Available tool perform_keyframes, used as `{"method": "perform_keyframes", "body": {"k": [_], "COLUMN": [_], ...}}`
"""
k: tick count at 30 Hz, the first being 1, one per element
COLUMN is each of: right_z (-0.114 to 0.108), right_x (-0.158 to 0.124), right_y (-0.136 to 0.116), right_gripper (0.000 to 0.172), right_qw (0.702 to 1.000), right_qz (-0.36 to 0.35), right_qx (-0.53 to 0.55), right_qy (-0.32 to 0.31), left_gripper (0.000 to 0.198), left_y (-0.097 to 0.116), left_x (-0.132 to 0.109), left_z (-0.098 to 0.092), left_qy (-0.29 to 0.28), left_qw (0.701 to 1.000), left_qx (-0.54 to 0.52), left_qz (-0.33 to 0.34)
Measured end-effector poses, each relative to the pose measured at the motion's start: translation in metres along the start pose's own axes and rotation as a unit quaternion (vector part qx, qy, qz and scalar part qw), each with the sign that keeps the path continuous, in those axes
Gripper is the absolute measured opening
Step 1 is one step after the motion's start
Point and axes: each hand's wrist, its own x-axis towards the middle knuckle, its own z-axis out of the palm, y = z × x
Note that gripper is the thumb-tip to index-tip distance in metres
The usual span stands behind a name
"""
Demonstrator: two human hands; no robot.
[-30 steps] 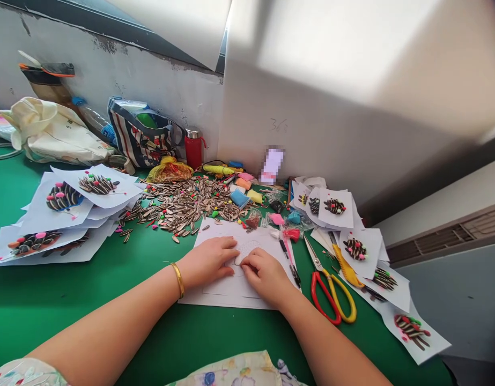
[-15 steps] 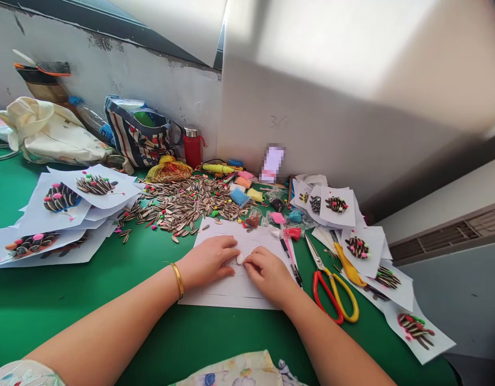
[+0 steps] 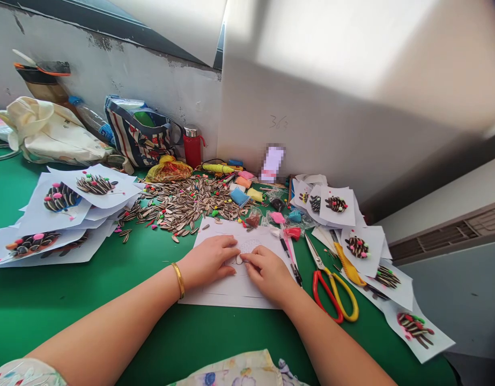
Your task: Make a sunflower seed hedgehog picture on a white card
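Note:
A white sheet of paper point(image 3: 223, 292) with a faint line drawing point(image 3: 250, 245) lies in front of me on the green table. My left hand point(image 3: 210, 261) rests flat on the sheet, fingers stretched out and nothing in them. At the drawing's lower edge is a small whitish oval piece point(image 3: 239, 260), perhaps clay. My right hand point(image 3: 268, 271) is closed in a pinch, its fingertips on the paper right against that piece; whatever may be between them is hidden. Black pens point(image 3: 291, 260) lie along the sheet's right side.
Scissors point(image 3: 330, 287) and a yellow-handled cutter point(image 3: 347, 260) lie to the right. Beyond the sheet spread sunflower seeds point(image 3: 186, 201) and coloured clay lumps point(image 3: 239, 197). Seed-decorated paper pictures are piled at left point(image 3: 92, 214) and right point(image 3: 366, 236). A red flask point(image 3: 192, 149) stands behind.
My right fingertips have shifted very slightly at the whitish piece, and a little more of the drawing beside it shows. My left hand stays in place.

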Motion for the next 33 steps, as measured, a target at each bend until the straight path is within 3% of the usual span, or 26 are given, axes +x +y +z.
{"method": "perform_keyframes", "body": {"k": [7,21,26,33], "right_z": [-0.0012,-0.0007,0.0002,0.0006], "right_x": [0.0009,0.0005,0.0012,0.0033], "right_y": [-0.0006,-0.0018,-0.0029,-0.0018], "right_gripper": [0.029,0.032,0.033,0.034], "right_qw": [1.000,1.000,0.999,0.999], "right_qz": [0.000,0.007,0.002,0.015], "right_qx": [-0.010,-0.015,-0.045,-0.034], "right_qy": [-0.004,-0.011,-0.017,-0.010], "left_gripper": [0.028,0.034,0.017,0.018], "left_y": [0.0005,0.0031,0.0027,-0.0008], "left_x": [0.0019,0.0025,0.0029,0.0027], "left_z": [-0.0048,-0.0067,-0.0094,-0.0067], "left_qy": [-0.006,-0.012,-0.014,-0.003], "left_qw": [1.000,1.000,1.000,0.999], "left_qx": [-0.016,-0.010,-0.002,0.010], "left_qz": [0.008,-0.013,0.012,0.042]}}
